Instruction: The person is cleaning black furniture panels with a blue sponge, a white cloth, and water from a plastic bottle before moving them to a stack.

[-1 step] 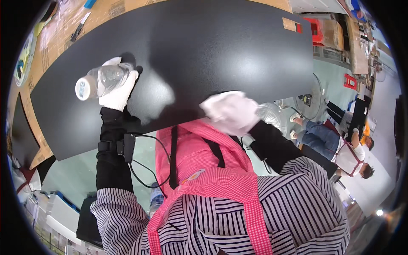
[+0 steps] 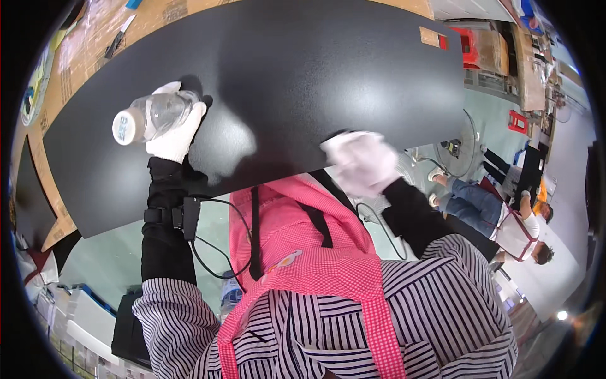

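Note:
A large dark panel (image 2: 297, 69) with a smooth, slightly glossy face lies in front of me. Over its left part, my left hand (image 2: 181, 136) in a white glove is closed around a clear plastic bottle (image 2: 167, 114). The bottle is tilted, its white cap (image 2: 128, 127) facing left and toward the camera. My right hand (image 2: 365, 163), also white-gloved, is at the panel's near edge, right of the middle. Motion smears its fingers, and I cannot make out whether the white bulk there includes a cloth. A dark edge shows just beyond it.
Cardboard (image 2: 82, 82) surrounds the panel's far left side, with a black-handled cutter (image 2: 116, 44) on it. The panel has a rectangular cutout (image 2: 430, 37) at its far right corner. Right of it are a floor fan (image 2: 464, 148), a red stool (image 2: 518, 121) and people (image 2: 499, 218).
My right hand has shifted right along the panel's near edge. My left hand and the bottle stay almost in place, with the bottle turned very slightly.

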`<state>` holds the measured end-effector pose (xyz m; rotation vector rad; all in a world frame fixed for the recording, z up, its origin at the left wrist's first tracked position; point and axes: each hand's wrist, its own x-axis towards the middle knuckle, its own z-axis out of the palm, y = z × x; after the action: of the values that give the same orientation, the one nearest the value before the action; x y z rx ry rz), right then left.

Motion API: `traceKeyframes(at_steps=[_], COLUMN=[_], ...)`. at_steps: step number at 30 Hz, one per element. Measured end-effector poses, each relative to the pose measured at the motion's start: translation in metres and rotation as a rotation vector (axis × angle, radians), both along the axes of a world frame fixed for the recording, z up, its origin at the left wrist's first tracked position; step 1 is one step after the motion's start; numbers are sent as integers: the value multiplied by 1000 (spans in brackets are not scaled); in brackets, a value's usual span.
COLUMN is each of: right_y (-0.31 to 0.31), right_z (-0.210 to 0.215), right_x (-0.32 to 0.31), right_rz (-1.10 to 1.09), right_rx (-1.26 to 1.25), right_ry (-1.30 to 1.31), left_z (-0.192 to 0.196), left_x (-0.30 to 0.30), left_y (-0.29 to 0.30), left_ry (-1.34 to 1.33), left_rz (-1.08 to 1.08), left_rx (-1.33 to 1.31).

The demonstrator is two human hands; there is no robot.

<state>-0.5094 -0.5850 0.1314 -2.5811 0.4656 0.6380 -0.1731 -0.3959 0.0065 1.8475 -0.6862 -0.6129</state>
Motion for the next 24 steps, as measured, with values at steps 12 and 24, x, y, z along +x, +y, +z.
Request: traceKeyframes(at_steps=[12, 24], right_y=[129, 146], right_z=[-63, -19], right_x=[106, 173], right_rz=[34, -1], right_rx=[-169, -394], right_ry=[-670, -287], left_z=[33, 68], left_x=[-1, -60], left_y=[-8, 389], left_ry=[-128, -21], left_rz=[54, 840], left_rx=[-131, -114])
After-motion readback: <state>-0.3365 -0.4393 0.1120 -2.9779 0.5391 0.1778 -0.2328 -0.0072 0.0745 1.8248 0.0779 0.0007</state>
